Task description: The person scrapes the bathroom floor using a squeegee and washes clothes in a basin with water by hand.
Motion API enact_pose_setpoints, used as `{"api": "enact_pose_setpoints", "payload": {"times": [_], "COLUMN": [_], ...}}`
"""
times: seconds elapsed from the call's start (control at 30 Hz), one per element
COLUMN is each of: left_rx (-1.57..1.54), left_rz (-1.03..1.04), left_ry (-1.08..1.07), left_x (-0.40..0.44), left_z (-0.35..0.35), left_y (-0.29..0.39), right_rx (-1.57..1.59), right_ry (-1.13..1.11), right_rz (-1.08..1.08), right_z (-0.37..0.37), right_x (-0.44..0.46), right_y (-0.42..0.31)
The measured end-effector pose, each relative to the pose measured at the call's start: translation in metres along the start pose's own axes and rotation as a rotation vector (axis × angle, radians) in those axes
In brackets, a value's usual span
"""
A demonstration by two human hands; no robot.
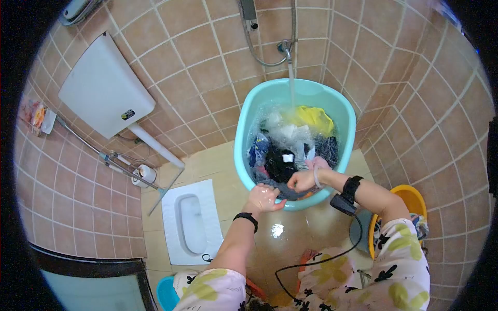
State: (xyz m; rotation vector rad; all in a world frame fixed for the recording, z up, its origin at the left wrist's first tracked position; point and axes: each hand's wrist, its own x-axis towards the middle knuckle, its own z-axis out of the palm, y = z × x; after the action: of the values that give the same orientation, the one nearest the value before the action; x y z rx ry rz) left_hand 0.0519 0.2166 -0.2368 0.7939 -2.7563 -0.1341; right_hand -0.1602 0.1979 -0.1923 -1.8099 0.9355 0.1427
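Observation:
A light-blue plastic tub (244, 155) holds water and a pile of wet laundry. My left hand (264, 198), wet, is over its near rim with the fingers curled onto a grey garment (291, 194) and the thumb sticking out. Just to the right, my right hand (305, 180) is closed in a fist at the same garment; its grip is partly hidden. Beyond the hands lie a black garment (279, 165) with a white label, a blue patterned piece (258, 151), a pink cloth (317, 163) and a yellow one (315, 120).
Water runs into the tub from a wall tap (286, 47). A squat toilet (192, 223) is set in the floor at left, below a white cistern (106, 85). An orange bucket (410, 194) with clothes stands at right. A cable (311, 263) hangs from the right forearm.

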Motion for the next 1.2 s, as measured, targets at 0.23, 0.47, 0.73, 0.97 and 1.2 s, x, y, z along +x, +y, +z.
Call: {"api": "enact_pose_setpoints", "payload": {"times": [0.23,0.47,0.73,0.97,1.2], "left_rx": [0.001,-0.001,-0.006,-0.026,-0.021], "left_rz": [0.015,-0.010,0.006,0.023,0.017], "left_ry": [0.050,0.008,0.012,0.025,0.027], "left_x": [0.001,0.000,0.000,0.002,0.003], "left_z": [-0.002,-0.006,-0.001,0.001,0.002], "left_y": [-0.001,0.001,-0.001,-0.007,-0.005], "right_rx": [-0.364,-0.438,0.052,-0.595,-0.229], "right_ry": [-0.121,-0.485,0.094,0.814,0.353], "right_rz": [0.050,0.382,0.334,0.431,0.578], "right_z": [0.038,0.029,-0.107,-0.124,-0.099], "right_x": [0.066,0.117,0.123,0.112,0.133], "right_y": [0.056,0.061,0.007,0.045,0.092]}}
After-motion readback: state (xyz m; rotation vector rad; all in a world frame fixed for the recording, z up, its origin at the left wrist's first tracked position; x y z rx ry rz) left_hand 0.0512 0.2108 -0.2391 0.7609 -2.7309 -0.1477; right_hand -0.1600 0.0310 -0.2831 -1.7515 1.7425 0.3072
